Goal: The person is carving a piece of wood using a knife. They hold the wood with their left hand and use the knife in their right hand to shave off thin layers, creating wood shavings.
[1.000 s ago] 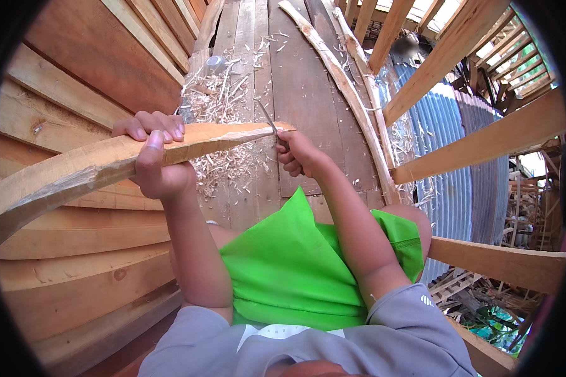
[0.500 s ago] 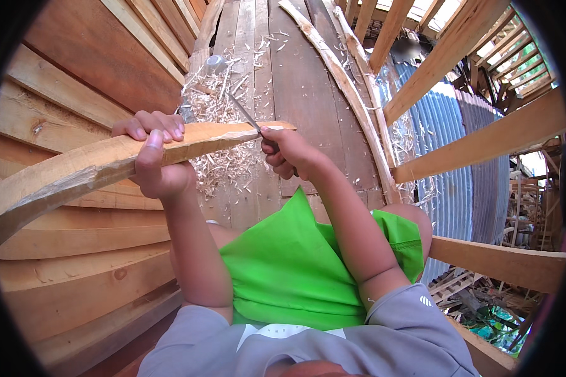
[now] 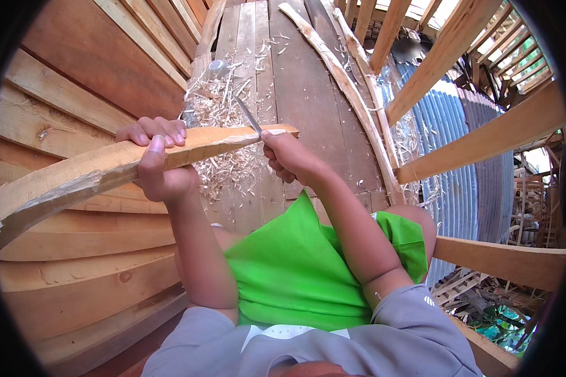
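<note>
A long curved piece of wood (image 3: 94, 164) runs from the left rim to a narrow tip near the middle, with pale, freshly cut facets along its near edge. My left hand (image 3: 159, 157) is wrapped round it, thumb and fingers over the top. At the narrow end my right hand (image 3: 287, 152) is closed round a knife (image 3: 249, 117), whose handle is hidden inside the fist. The blade points away and to the left, and its lower part lies against the wood close to the tip.
Wood shavings (image 3: 223, 169) litter the plank floor (image 3: 311, 107). A clear cup (image 3: 217, 68) lies among them at the far side. Two long peeled poles (image 3: 352, 94) rest on the right. Plank walling (image 3: 75, 223) rises at the left; wooden rails (image 3: 484, 151) and corrugated sheets (image 3: 449, 138) line the right.
The whole scene sits slightly further right and lower in the picture. Both hands keep their grips, and the knife stays by the wood's narrow end.
</note>
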Tool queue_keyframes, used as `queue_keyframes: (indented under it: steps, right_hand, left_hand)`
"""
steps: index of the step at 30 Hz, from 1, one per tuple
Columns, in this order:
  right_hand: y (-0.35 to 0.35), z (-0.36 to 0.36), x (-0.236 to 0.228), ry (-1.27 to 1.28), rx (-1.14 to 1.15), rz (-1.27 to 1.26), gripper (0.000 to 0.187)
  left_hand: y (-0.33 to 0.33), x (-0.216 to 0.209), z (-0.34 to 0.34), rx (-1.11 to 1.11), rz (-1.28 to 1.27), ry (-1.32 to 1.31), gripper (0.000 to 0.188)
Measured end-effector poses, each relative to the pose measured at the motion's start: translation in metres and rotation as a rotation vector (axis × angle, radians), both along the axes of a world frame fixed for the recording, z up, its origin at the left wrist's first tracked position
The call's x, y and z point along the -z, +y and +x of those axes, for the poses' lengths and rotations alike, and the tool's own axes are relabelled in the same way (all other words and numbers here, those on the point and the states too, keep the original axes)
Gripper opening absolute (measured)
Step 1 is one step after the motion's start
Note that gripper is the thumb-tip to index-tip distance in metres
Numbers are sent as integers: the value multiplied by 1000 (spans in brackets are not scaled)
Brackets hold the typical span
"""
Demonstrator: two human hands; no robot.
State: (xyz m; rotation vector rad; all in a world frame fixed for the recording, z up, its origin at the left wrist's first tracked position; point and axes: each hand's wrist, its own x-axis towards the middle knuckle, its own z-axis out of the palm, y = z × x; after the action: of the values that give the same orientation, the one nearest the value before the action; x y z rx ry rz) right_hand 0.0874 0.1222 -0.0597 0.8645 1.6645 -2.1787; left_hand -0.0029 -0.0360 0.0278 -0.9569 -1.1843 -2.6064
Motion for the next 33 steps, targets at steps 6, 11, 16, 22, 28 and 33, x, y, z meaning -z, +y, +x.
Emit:
queue_keyframes:
  steps: [6,11,16,22,28,33]
  right_hand:
    - [29,-1,46,-103,108,102,39]
    - [-7,-2,43,111,174,188,46]
    - [7,-7,87,29,207,421,56]
    - [8,-11,109,96,315,298,52]
    - [-4,-7,101,201,268,532,53]
    - [-6,-12,98,105,348,383,51]
  left_hand:
    - [10,-7,4,-12,-16,3,19]
    - [12,-5,13,-142,16,-103,17]
    - [14,-9,11,-197,39,-139,16]
    - [18,-9,10,-155,23,-73,16]
    - [12,-6,10,-189,53,-131,16]
    - [12,-8,8,-182,68,-124,15]
